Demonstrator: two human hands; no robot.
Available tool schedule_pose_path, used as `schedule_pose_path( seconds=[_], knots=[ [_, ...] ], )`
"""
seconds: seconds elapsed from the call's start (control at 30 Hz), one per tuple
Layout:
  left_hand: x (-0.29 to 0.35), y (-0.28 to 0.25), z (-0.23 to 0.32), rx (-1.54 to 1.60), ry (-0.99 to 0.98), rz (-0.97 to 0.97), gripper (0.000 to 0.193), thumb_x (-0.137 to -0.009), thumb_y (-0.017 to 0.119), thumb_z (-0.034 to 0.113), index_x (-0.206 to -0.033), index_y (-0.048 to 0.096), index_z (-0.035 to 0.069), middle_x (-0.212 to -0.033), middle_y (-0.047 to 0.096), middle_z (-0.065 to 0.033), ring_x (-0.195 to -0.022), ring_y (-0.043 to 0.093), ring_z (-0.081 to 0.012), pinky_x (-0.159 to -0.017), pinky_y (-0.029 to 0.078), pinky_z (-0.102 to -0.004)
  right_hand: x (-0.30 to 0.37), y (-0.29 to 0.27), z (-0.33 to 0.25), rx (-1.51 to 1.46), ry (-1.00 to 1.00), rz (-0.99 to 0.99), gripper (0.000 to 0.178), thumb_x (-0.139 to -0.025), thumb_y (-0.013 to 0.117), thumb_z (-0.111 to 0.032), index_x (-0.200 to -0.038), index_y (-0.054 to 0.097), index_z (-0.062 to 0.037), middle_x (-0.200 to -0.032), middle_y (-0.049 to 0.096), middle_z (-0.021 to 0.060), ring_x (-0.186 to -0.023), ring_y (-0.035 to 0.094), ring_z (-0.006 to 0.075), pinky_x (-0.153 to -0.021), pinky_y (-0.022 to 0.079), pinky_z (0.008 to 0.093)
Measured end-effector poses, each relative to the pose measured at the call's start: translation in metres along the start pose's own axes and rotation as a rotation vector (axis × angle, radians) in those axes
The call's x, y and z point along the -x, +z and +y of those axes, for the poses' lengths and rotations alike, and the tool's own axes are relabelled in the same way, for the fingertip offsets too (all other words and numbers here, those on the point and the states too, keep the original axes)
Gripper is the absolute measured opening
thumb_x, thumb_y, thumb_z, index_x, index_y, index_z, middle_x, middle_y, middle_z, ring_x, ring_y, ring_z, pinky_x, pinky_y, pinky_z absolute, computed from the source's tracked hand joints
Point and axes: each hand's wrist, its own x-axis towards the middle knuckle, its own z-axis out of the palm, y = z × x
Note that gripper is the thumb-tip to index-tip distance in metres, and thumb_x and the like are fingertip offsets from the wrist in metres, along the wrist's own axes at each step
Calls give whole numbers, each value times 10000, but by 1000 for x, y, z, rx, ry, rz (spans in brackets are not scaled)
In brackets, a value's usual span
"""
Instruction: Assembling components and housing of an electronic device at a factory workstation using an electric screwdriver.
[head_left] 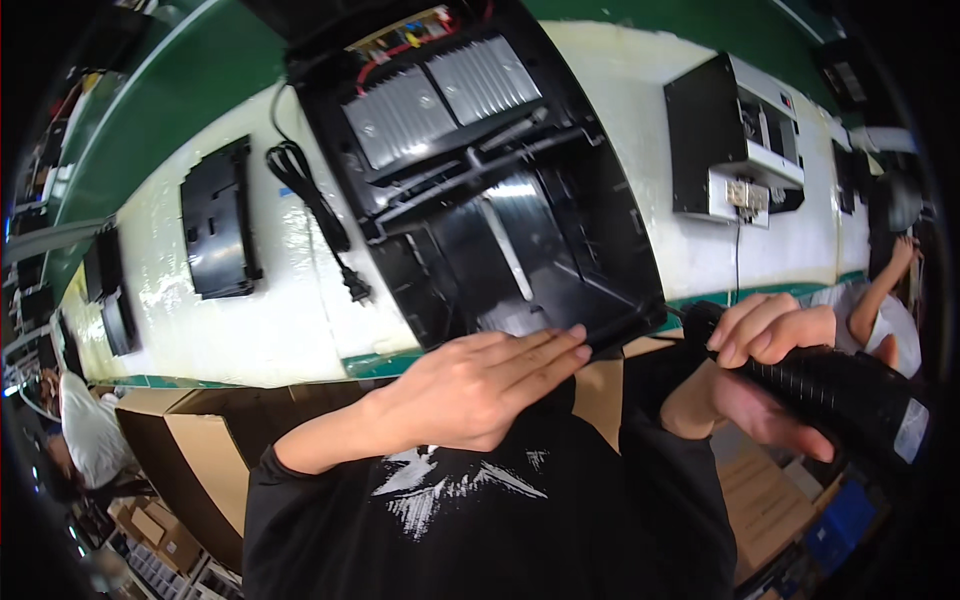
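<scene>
A large black plastic housing (618,230) lies open on the white bench in front of me, tilted slightly in view. Two silver ribbed metal plates (402,118) sit in its far half, with wiring beyond them. My left hand (480,385) rests on the near edge of the housing, fingers stretched out and lying flat. In my right hand (755,350) is a black electric screwdriver (845,385), with the fingers wrapped round its body. Its tip points left to the housing's near right corner; whether it touches a screw is too small to tell.
A coiled black power cord (310,195) and a black plastic panel (217,218) lie left of the housing. To the right stands a black and white metal device (715,140). Cardboard boxes (205,450) sit below the bench edge. Another person's arm (880,295) shows at far right.
</scene>
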Motion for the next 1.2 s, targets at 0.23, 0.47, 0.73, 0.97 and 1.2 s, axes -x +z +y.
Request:
schedule_pose_path(
  seconds=[0.23, 0.47, 0.73, 0.97, 1.2],
  knots=[
    [2, 6, 1, 67, 30, 27, 616, -607, 495, -4, -1221, 518, -51, -1272, 537, -164, -1109, 573, -230, -818, 481, -295, -2, -9, -5, 15, 44, -37, 846, -752, 511, -727, -1036, 425, 66, -745, 472, 109, -510, 487, 183, -432, 433, 293],
    [15, 0, 3, -135, 76, 137, 450, -660, 574, 17, -1108, 605, -12, -1143, 620, -123, -1020, 603, -210, -884, 463, -342, -31, -33, -93, 24, -219, 46, 603, -760, 620, -612, -820, 452, -37, -641, 463, 41, -526, 487, 147, -451, 412, 246],
    [41, 11, -7, -274, -28, 248, 374, -656, 714, 224, -994, 646, 80, -1019, 662, -24, -987, 584, -195, -957, 349, -386, -38, -110, -95, 646, -683, 370, 710, -814, 261, -768, -1128, 464, -165, -703, 546, 100, -454, 472, 208, -411, 403, 336],
    [41, 17, -11, -291, -11, 237, 356, -640, 701, 254, -955, 660, 94, -926, 659, 7, -920, 596, -167, -917, 347, -351, -35, -141, -62, 643, -431, 407, 858, -770, 238, -819, -775, 542, -17, -627, 515, 127, -481, 486, 250, -483, 423, 366],
    [42, 14, -11, -311, -12, 257, 329, -703, 673, 319, -949, 666, 100, -884, 650, 10, -896, 597, -160, -896, 362, -345, -47, -165, -49, 534, -297, 308, 862, -772, 260, -810, -802, 543, 4, -684, 531, 132, -561, 512, 241, -564, 435, 363]
  ],
)
